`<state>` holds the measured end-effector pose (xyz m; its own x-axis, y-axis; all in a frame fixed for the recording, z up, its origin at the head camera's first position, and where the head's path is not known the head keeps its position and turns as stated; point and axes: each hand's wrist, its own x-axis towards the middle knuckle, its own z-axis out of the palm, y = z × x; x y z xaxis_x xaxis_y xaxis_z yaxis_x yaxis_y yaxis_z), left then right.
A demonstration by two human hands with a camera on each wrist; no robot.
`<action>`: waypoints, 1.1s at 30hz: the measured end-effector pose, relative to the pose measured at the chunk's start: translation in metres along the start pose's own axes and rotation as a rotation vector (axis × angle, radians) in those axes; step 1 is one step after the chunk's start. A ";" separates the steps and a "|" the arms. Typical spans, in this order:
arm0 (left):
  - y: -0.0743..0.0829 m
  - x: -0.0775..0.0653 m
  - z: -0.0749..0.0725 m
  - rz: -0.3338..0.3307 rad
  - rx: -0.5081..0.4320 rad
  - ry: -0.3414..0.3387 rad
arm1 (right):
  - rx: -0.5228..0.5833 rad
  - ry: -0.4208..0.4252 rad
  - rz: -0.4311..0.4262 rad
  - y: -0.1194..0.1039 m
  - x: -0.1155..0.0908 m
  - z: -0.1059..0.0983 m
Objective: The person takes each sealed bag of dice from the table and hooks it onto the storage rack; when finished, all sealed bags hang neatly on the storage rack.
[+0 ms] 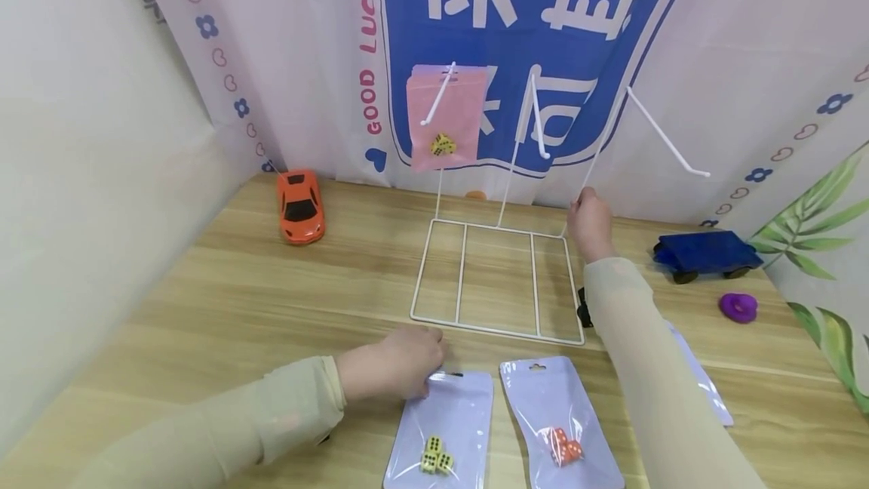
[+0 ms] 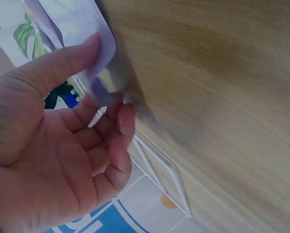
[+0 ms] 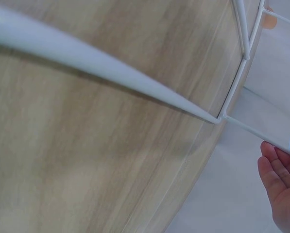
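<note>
Where pouches lie nearest: at the bottom centre of the frame, a flat lavender plastic pouch [image 1: 448, 410] with three black-dotted yellow dice [image 1: 434, 456]; just right of it, a second lavender plastic pouch [image 1: 560, 402] with a cluster of white-dotted orange-red dice [image 1: 565, 447].
Left hand [image 1: 396, 362]: lower centre, at the upper left corner of the yellow-dice pouch; thumb and curled fingers nearly meet, pinching its edge, as the left wrist view shows.
Lavender sheet [image 1: 702, 379]: lower right, partly hidden behind the pale right sleeve [image 1: 641, 345].
White wire rack [image 1: 499, 228]: its barred rectangular base lies flat at centre on the wood-grain tabletop [image 1: 305, 308], with thin uprights at the back.
Right hand [image 1: 592, 223]: right of centre, fingers curled round the rack's right upright with little gap left.
Toys: a small rounded purple object [image 1: 738, 308] and a dark blue toy vehicle [image 1: 707, 253] at the right; an orange toy car [image 1: 301, 206] left of centre.
Hooks: upper centre, three white prongs; on the left prong [image 1: 438, 95] hang pink pouches [image 1: 444, 115], the front one showing yellow dice [image 1: 443, 145].
Curtain [image 1: 305, 59]: across the top, pale, with a blue panel, white characters and "GOOD LUCK".
</note>
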<state>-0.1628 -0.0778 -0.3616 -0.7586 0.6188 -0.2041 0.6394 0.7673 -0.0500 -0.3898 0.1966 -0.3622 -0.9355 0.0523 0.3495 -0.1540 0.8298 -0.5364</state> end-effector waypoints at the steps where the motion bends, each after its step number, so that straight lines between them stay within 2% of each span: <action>1: -0.002 0.000 0.001 0.006 -0.031 0.003 | 0.000 0.000 0.001 0.000 0.000 0.000; 4: -0.006 0.001 0.004 0.014 -0.137 0.010 | 0.005 -0.007 0.005 0.000 0.000 0.001; 8: -0.010 0.001 0.006 0.032 -0.210 0.031 | 0.004 -0.013 0.010 0.000 0.001 0.001; 11: -0.015 0.000 0.001 0.062 -0.273 0.063 | -0.005 -0.008 0.005 -0.001 0.000 0.001; 14: -0.020 -0.002 -0.009 0.107 -0.375 0.091 | -0.003 -0.009 0.002 -0.001 0.000 0.001; 19: -0.028 -0.010 -0.031 0.206 -0.508 0.145 | 0.010 -0.023 0.010 0.000 0.000 -0.001; 22: -0.033 -0.017 -0.046 0.221 -0.543 0.181 | 0.012 -0.030 0.016 -0.001 0.000 -0.002; 27: -0.046 -0.030 -0.078 0.168 -0.491 0.284 | 0.008 -0.044 0.021 -0.001 0.000 -0.002; 31: -0.059 -0.040 -0.115 0.091 -0.439 0.375 | -0.001 -0.019 -0.001 0.000 0.000 0.000; 33: -0.064 -0.045 -0.134 0.064 -0.449 0.414 | -0.005 -0.002 -0.015 0.000 -0.001 0.000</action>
<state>-0.1869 -0.1321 -0.2179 -0.7641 0.6106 0.2081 0.6378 0.6670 0.3851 -0.3893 0.1968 -0.3627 -0.9336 0.0392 0.3561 -0.1662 0.8331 -0.5275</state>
